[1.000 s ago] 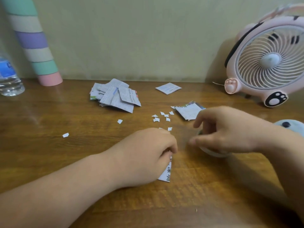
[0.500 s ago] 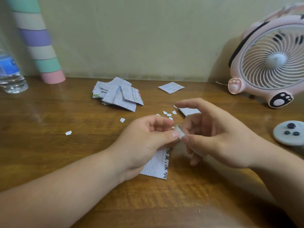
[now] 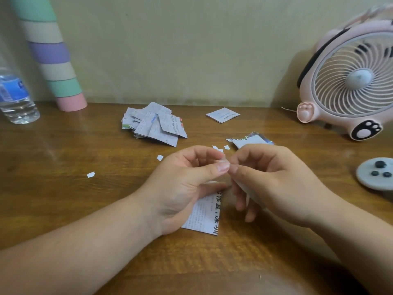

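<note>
Printed paper [image 3: 204, 216] is in both your hands, low over the front middle of the counter [image 3: 63, 199]. I cannot tell if its lower corner touches the wood. Your left hand [image 3: 180, 188] pinches the upper edge between thumb and forefinger. Your right hand [image 3: 278, 188] pinches the same edge just beside it. The fingers [image 3: 221, 167] of both hands are curled, and the two thumb tips nearly meet. The lower part of the sheet shows below your left palm. Small white scraps [image 3: 91, 174] lie to the left. A pile of folded leaflets [image 3: 155, 126] lies behind them, well apart from the pink fan [image 3: 350, 81].
</note>
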Demonstrator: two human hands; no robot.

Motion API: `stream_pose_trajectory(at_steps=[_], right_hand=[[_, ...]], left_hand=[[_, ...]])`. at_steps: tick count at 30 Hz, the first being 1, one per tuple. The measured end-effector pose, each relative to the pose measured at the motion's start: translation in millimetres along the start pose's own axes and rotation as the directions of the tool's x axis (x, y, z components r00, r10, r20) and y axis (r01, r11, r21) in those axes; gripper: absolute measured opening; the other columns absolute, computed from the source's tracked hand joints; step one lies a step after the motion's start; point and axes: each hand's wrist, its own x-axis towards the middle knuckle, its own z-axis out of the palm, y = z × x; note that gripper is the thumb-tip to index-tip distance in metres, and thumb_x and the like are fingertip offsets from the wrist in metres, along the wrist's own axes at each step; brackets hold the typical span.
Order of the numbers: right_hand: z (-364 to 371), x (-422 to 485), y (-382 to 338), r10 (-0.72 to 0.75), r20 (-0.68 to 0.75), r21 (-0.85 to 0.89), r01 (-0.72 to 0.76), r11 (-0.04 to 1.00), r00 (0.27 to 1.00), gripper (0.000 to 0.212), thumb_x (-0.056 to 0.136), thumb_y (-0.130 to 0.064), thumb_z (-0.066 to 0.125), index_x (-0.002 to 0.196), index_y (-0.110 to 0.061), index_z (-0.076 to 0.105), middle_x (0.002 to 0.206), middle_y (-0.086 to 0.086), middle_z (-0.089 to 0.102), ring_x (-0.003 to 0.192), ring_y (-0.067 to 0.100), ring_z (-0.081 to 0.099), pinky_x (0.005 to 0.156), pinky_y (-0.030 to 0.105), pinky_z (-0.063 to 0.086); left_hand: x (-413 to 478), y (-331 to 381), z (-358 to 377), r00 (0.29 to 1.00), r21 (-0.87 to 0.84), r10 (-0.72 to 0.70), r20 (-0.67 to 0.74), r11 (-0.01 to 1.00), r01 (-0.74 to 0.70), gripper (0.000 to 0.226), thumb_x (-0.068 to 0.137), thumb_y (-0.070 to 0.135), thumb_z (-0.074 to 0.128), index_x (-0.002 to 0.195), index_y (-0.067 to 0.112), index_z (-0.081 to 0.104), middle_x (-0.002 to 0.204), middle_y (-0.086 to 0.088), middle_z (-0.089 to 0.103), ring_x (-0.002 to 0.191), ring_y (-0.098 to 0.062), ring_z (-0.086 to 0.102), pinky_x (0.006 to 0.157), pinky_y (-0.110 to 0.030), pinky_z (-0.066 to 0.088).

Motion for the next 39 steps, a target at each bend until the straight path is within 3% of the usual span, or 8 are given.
stream_pose_trajectory(at_steps=[4,12,17,28,30,33,35,39], right_hand=[[5.8,-0.4,-0.4,0.034,-0.068,0.095,-0.027,0.995,0.997,0.015,0.098,-0.007,0.058,0.085,-0.002,0.062,0.06,0.016,0.062,0.044,0.027,0.059,0.041,0.03,0.048],[14.4,0.9,0.8,0.079,-0.128,0.224,-0.048,0.973,0.989,0.016,0.096,-0.009,0.063,0.092,0.006,0.062,0.065,0.022,0.067,0.051,0.035,0.062,0.045,0.033,0.051],[15.7,1.3,1.0,0.098,-0.148,0.261,-0.057,0.964,0.984,0.014,0.095,-0.013,0.065,0.089,0.0,0.063,0.064,0.025,0.068,0.047,0.033,0.06,0.047,0.032,0.05],[23.5,-1.2,-4.9,0.123,-0.163,0.329,-0.064,0.942,0.979,0.014,0.094,-0.012,0.068,0.082,-0.005,0.064,0.064,0.022,0.068,0.048,0.029,0.063,0.043,0.027,0.048],[26.9,-1.6,-5.2,0.079,-0.225,0.261,-0.018,0.965,0.971,0.021,0.092,-0.012,0.069,0.072,-0.008,0.064,0.058,0.02,0.067,0.043,0.024,0.061,0.043,0.025,0.046],[33.8,-0.5,-1.0,-0.113,-0.346,-0.053,0.101,0.993,0.931,0.026,0.084,-0.023,0.072,0.063,-0.011,0.065,0.049,0.006,0.065,0.039,0.012,0.053,0.044,0.023,0.042],[37.0,0.8,2.8,-0.289,-0.376,-0.286,0.186,0.94,0.881,0.025,0.081,-0.028,0.072,0.061,-0.014,0.065,0.049,-0.004,0.064,0.04,0.008,0.051,0.044,0.021,0.041],[35.7,4.2,9.9,-0.564,-0.319,-0.589,0.308,0.747,0.761,0.025,0.082,-0.02,0.071,0.06,-0.016,0.061,0.047,-0.005,0.057,0.047,0.017,0.053,0.042,0.025,0.04]], left_hand=[[0.7,-0.8,0.4,1.0,0.014,-0.006,-0.021,1.0,0.006,0.049,0.071,0.011,0.077,0.119,0.011,0.066,0.096,-0.012,0.061,0.097,-0.025,0.067,0.097,-0.053,0.055],[1.3,-1.5,0.4,0.999,0.013,-0.004,-0.039,1.0,0.005,0.029,0.082,0.012,0.073,0.108,-0.001,0.07,0.102,-0.017,0.069,0.086,-0.026,0.066,0.073,-0.036,0.056],[0.4,-0.4,1.7,0.999,-0.011,-0.011,-0.03,1.0,0.011,0.033,0.081,0.011,0.074,0.112,0.002,0.071,0.093,-0.017,0.069,0.068,-0.025,0.061,0.07,-0.036,0.056],[-0.5,1.4,5.4,0.998,-0.045,-0.027,-0.048,0.999,0.024,0.029,0.087,0.015,0.071,0.11,-0.003,0.07,0.09,-0.018,0.067,0.068,-0.026,0.057,0.06,-0.033,0.052],[0.0,1.3,5.5,0.998,-0.066,-0.031,-0.063,0.997,0.026,0.031,0.08,0.016,0.074,0.106,-0.002,0.071,0.091,-0.015,0.069,0.082,-0.026,0.064,0.061,-0.034,0.053],[0.1,1.6,6.4,0.994,-0.104,-0.06,-0.093,0.993,0.05,0.038,0.071,0.018,0.075,0.104,0.0,0.072,0.102,-0.02,0.074,0.098,-0.028,0.07,0.078,-0.042,0.058],[-0.7,2.7,7.3,0.991,-0.116,-0.077,-0.112,0.991,0.064,0.05,0.067,0.019,0.076,0.111,-0.005,0.07,0.112,-0.024,0.073,0.106,-0.032,0.071,0.087,-0.046,0.057],[-2.2,5.5,8.5,0.988,-0.126,-0.097,-0.123,0.989,0.081,0.058,0.064,0.018,0.075,0.115,-0.008,0.069,0.106,-0.025,0.071,0.095,-0.03,0.067,0.075,-0.037,0.056]])
